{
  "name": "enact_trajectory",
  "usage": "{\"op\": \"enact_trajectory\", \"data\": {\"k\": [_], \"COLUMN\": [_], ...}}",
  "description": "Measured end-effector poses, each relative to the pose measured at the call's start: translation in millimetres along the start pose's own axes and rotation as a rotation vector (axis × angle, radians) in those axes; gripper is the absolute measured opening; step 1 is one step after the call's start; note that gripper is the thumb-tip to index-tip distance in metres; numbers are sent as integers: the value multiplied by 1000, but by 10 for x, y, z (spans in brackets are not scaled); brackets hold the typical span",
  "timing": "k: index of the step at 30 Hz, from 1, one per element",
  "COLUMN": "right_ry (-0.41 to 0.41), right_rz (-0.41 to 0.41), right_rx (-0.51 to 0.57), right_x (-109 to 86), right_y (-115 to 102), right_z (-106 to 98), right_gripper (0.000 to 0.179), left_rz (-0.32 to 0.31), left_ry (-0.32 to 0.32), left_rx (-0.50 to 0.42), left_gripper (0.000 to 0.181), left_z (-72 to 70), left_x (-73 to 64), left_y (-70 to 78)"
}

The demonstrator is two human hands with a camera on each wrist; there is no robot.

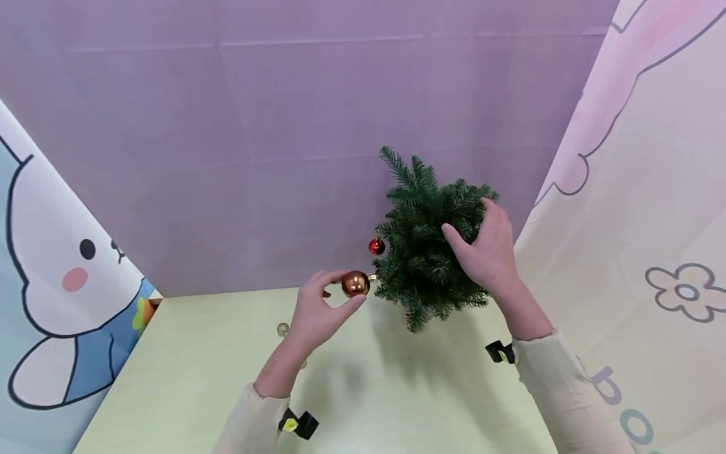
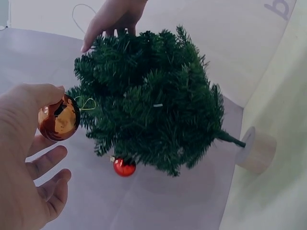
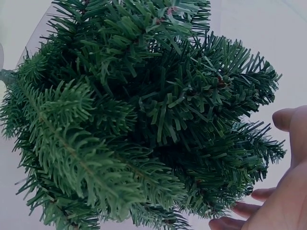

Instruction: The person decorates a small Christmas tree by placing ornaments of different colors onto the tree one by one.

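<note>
Left hand (image 1: 319, 314) pinches the ball (image 1: 355, 284), right hand (image 1: 490, 253) spreads at the tree (image 1: 422, 252); hanging seems underway, next hook the loop (image 2: 88, 101).

Looks like a screened-off booth: pale table (image 1: 187, 372), purple cloth (image 1: 272, 157) at far side, cartoon-printed sheets (image 1: 48, 277) left and right.

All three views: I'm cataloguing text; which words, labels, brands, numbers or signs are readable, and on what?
"o" on the right backdrop, head view.
Above it, and in the left wrist view: a tilted letter, too unclear to name.
Below: a fragment, cut off.
Wrist devices: too small to read.
Tree, brown bauble, red bauble: none visible.
</note>
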State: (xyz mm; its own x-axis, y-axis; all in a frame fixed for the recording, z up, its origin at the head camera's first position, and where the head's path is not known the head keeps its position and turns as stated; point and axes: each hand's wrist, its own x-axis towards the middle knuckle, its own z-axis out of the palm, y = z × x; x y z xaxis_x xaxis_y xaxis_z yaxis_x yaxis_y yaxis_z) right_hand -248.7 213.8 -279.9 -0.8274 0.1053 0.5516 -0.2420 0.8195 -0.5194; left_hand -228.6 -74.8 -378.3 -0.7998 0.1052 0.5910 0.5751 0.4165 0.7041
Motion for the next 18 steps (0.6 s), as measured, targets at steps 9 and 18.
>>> {"op": "enact_trajectory", "data": {"k": [9,18], "right_ry": [110,276], "right_rz": [-163,-542], "right_rx": [56,201], "right_x": [-127,-411], "right_y": [14,-27], "right_z": [0,87], "right_gripper": [73,30], "left_rz": [22,-6], "left_ry": [-34,-56], "left_rx": [-22,-45], "left_gripper": [43,45], "left_z": [124,261], "left_x": [93,167], "left_y": [54,116]}}
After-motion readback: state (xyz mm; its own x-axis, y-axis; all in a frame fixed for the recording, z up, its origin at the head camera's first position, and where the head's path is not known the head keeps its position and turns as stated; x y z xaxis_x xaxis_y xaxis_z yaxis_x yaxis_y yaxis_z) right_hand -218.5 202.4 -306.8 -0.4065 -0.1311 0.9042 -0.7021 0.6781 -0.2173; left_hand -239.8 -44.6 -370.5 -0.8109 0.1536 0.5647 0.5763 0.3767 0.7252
